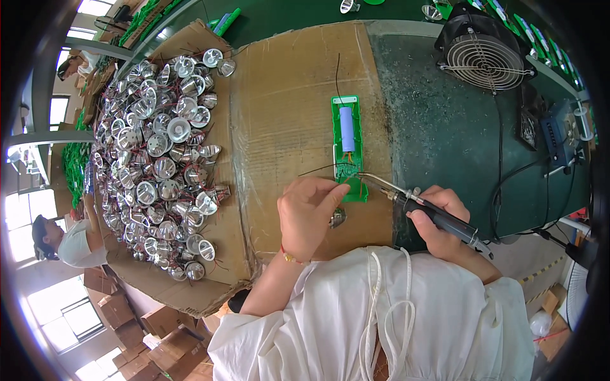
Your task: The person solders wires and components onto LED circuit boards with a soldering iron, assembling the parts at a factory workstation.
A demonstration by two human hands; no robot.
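Cardboard (286, 127) on green tabletop (445, 146), green casing (359, 136), boxes (171, 352), windows (76, 314)

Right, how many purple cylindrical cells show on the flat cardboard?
1: the purple cell lies in the green casing, beyond the left hand.

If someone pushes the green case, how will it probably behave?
The green case would likely slide rather than roll, lying flat on cardboard. Its straight walls suggest stiffness. The thin dark wire at its far end may bend easily.
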